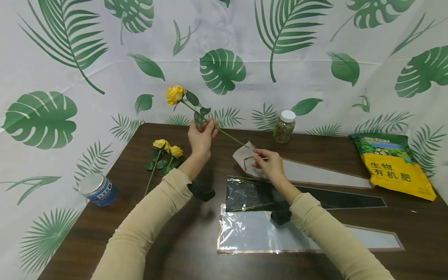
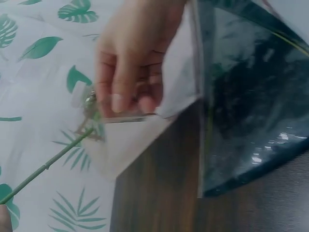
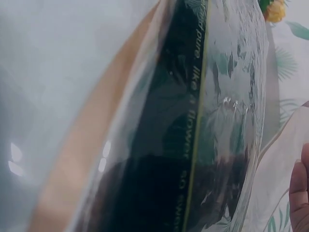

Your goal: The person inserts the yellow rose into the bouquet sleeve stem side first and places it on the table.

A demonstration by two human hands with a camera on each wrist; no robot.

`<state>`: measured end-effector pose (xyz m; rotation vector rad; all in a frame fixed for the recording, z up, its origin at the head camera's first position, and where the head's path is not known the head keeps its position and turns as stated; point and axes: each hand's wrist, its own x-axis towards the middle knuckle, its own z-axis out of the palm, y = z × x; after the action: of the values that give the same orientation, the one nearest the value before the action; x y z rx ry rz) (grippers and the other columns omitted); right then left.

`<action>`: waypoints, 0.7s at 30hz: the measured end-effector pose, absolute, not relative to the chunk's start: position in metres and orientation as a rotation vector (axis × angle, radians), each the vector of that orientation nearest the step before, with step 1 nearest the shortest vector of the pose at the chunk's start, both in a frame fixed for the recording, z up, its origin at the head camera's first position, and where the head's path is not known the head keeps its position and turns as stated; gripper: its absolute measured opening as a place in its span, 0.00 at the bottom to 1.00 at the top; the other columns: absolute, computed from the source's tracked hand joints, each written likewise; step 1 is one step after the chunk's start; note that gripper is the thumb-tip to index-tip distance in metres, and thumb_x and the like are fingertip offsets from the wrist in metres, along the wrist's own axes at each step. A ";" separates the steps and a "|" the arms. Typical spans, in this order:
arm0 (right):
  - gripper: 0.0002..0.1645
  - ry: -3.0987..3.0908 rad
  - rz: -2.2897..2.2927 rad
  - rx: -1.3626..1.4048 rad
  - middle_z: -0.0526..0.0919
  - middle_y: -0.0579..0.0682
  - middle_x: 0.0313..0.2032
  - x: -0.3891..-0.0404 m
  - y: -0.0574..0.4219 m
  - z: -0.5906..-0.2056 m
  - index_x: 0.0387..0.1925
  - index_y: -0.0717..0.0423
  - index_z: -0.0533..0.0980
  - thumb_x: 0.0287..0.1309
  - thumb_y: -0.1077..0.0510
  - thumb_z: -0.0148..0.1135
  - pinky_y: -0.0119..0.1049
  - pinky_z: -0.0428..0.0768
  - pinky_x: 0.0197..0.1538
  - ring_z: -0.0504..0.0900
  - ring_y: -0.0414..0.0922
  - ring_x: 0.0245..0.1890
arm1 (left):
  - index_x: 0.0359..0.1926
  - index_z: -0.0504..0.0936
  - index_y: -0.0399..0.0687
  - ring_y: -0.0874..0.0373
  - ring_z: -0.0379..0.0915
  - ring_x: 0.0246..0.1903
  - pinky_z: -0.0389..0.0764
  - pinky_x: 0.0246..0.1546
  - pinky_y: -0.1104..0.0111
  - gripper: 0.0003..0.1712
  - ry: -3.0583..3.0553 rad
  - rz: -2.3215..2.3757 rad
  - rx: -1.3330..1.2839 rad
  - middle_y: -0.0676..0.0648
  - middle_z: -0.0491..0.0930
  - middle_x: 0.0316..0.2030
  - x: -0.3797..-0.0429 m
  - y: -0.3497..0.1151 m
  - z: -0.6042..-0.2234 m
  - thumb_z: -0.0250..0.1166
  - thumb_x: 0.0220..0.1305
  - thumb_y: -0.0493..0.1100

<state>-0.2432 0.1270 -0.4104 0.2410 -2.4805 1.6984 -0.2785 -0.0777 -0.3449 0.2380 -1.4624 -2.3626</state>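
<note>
My left hand (image 1: 202, 136) holds a yellow rose (image 1: 175, 95) by its green stem, just below the leaves, with the bloom up and to the left. The stem (image 2: 46, 166) slants down to the mouth of a white flower sleeve (image 1: 322, 174) with a brown-gold edge. Pinched in my right hand (image 1: 268, 165) is the rim of this sleeve, its mouth spread apart. In the left wrist view the right hand (image 2: 130, 67) grips the rim beside the stem's end. Only part of a hand's fingers (image 3: 300, 193) shows at the right wrist view's edge.
A black sleeve (image 1: 353, 199) and another white sleeve (image 1: 252, 233) lie nearer me. Several cut yellow roses (image 1: 161, 144) lie at left behind a blue can (image 1: 99, 190). A white-lidded jar (image 1: 284, 127) stands at the back, a yellow-green bag (image 1: 393, 165) at right.
</note>
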 end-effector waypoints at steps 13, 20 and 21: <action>0.16 -2.498 1.645 0.281 0.81 0.66 0.34 -0.243 0.119 -0.404 0.49 0.71 0.76 0.59 0.69 0.59 0.32 0.83 0.33 0.86 0.52 0.28 | 0.52 0.68 0.41 0.63 0.80 0.32 0.80 0.29 0.76 0.20 -1.581 -2.253 0.034 0.43 0.80 0.36 -0.262 -0.070 -0.364 0.60 0.60 0.27; 0.16 -2.532 1.626 0.286 0.81 0.64 0.36 -0.244 0.112 -0.397 0.51 0.67 0.77 0.60 0.66 0.59 0.31 0.83 0.33 0.86 0.49 0.28 | 0.51 0.67 0.40 0.66 0.79 0.31 0.80 0.30 0.76 0.19 -1.629 -2.233 0.040 0.42 0.80 0.37 -0.256 -0.058 -0.378 0.60 0.60 0.27; 0.16 -2.535 1.613 0.286 0.82 0.64 0.35 -0.245 0.111 -0.396 0.50 0.67 0.77 0.61 0.65 0.59 0.31 0.83 0.32 0.86 0.50 0.28 | 0.51 0.67 0.40 0.66 0.79 0.31 0.79 0.30 0.77 0.19 -1.632 -2.233 0.042 0.41 0.80 0.37 -0.255 -0.057 -0.380 0.61 0.60 0.27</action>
<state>-0.2449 0.1110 -0.3960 0.2863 -2.5351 1.6129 -0.2554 -0.0570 -0.3799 0.0415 -1.6318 -2.2328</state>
